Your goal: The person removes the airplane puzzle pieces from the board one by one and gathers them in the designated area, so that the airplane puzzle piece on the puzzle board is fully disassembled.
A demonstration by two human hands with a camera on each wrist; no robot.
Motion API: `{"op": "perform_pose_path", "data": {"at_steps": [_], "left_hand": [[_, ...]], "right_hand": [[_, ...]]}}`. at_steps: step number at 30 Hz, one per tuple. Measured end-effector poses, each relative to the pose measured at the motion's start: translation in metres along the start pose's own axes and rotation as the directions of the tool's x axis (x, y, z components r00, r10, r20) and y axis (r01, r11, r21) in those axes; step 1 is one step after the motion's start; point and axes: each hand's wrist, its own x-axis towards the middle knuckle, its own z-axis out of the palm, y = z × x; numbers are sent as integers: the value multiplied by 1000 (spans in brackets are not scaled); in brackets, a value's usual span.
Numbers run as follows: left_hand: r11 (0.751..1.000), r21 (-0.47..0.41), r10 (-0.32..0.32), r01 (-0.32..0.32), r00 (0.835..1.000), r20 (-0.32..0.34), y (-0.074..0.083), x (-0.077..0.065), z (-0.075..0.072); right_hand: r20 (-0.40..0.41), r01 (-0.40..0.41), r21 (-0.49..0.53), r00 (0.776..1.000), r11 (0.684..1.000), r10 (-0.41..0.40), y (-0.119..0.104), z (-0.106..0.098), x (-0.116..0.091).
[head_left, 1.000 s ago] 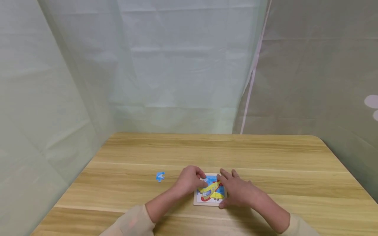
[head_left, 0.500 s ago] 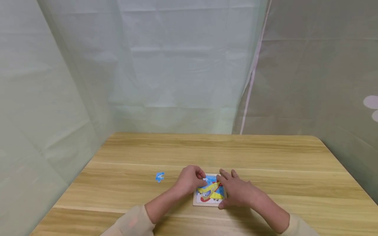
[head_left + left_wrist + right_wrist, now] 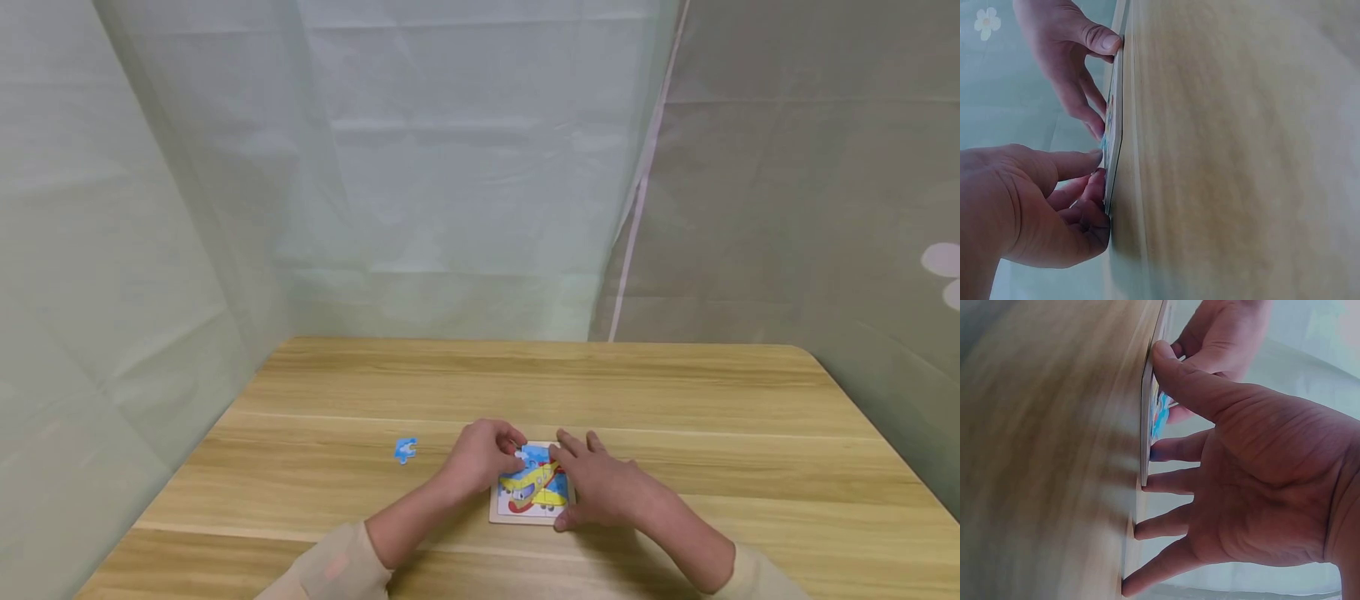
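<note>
A small wooden jigsaw tray lies flat on the table, filled with a picture of a yellow and red airplane on blue. At its upper left corner, my left hand pinches a blue puzzle piece between thumb and fingers. That piece stands slightly tilted above the picture in the right wrist view, and the fingers cover much of it. My right hand spreads straight fingers over the tray's right side, its thumb at the near right corner. One fingertip touches the picture, while other fingertips reach the tabletop beyond the tray.
A loose blue and white puzzle piece lies on the wooden table, left of the tray. Pale cloth sheets hang behind the table and along both sides.
My left fingers shift very slightly at the tray's upper left, and the outline of the blue pieces beside them shows more clearly. My right hand stays in place.
</note>
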Motion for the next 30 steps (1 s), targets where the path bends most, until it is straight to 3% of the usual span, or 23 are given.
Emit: {"op": "perform_pose_path", "data": {"at_steps": [10, 16, 30], "left_hand": [[999, -14, 32, -32, 999, 2, -3, 3, 1], [999, -31, 10, -10, 1000, -1, -3, 2, 0], [997, -76, 27, -31, 998, -49, -22, -4, -17]], "right_hand": [[7, 4, -12, 1000, 1000, -4, -1, -1, 0], [9, 4, -15, 1000, 1000, -4, -1, -1, 0], [6, 4, 4, 1000, 1000, -4, 0, -1, 0]]}}
